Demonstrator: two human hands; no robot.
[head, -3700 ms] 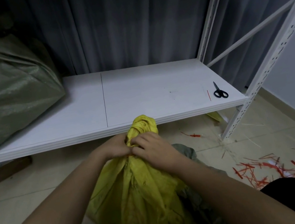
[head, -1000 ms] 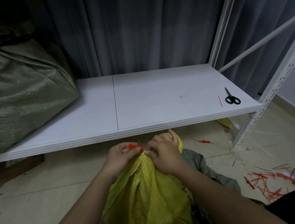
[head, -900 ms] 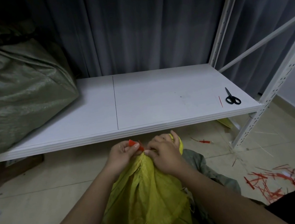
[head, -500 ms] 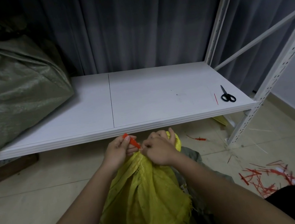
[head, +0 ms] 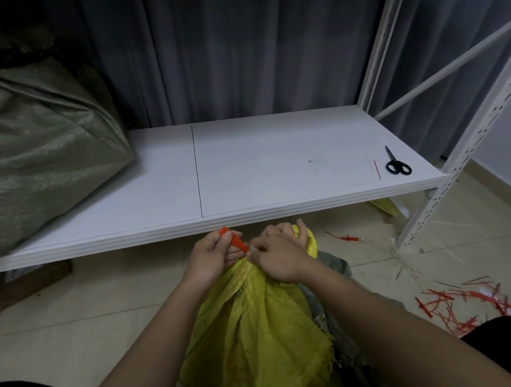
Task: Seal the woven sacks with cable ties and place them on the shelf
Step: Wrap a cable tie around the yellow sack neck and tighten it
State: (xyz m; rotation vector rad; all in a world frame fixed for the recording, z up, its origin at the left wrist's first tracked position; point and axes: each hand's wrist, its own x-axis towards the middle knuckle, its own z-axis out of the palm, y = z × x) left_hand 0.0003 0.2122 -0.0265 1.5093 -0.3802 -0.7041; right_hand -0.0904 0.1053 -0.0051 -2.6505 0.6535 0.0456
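So I'm crouched on the floor in front of the shelf (head: 276, 162) with the yellow sack (head: 256, 340) between my knees. My right hand (head: 280, 257) has its grip clenched around the bunched-up neck of the sack, holding it gathered. My left hand (head: 212, 258) is pinching the red cable tie (head: 234, 240), which sticks up between my fingers right next to the neck. Can't really tell from here whether the tie is already looped around the neck and threaded, since my hands cover that bit.

Progress-wise: one big green sack (head: 13, 161) is already sitting on the left end of the shelf, so I'd call that one done, though I can't see its tie. The yellow one is mid-seal and not on the shelf yet. There's also something grey-green (head: 332, 268) on the floor just behind the yellow sack, probably another sack waiting its turn, but hard to say.

What's left, as I figure it: cinch this tie tight, maybe trim the tail, then lift the sack onto the open part of the shelf. The scissors (head: 396, 162) are on the right end of the shelf with a thin red strip (head: 377, 169) just beside them. Floor on my right is a mess of red offcuts (head: 478, 300).
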